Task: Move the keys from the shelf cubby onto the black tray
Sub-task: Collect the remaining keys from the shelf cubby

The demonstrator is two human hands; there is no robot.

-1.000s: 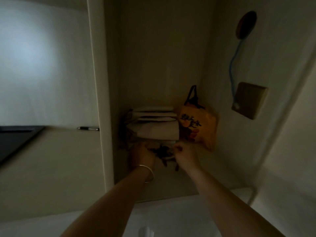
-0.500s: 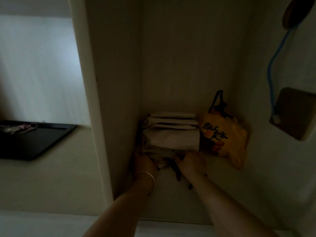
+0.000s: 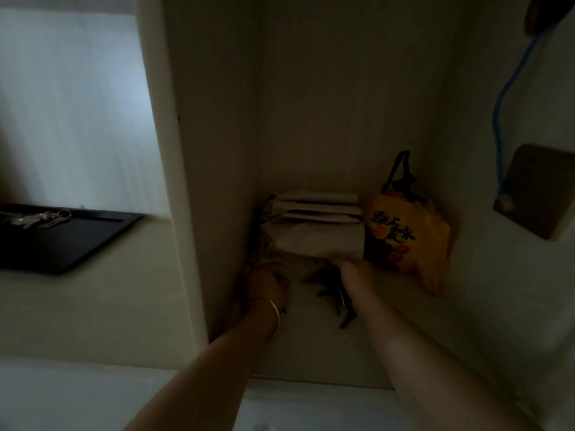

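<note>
Both my hands reach into a dim shelf cubby (image 3: 342,104). A dark bunch of keys (image 3: 334,301) hangs below my right hand (image 3: 353,272), whose fingers are closed on its top. My left hand (image 3: 267,283), with a bangle at the wrist, rests curled on the cubby floor by the left wall, next to a stack of folded pale bags (image 3: 314,225); whether it holds anything is unclear. The black tray (image 3: 71,241) lies on the counter to the left, past the divider, with another bunch of keys (image 3: 40,217) at its far edge.
A yellow printed bag (image 3: 407,237) with black handles stands at the cubby's back right. The white divider panel (image 3: 174,181) separates cubby and counter. On the right wall hang a wooden block (image 3: 538,191) and a blue cord (image 3: 504,98).
The view has swung left and closer, bringing the tray into sight. My right hand has closed on the dark keys and lifted them slightly; my left hand stayed by the bags.
</note>
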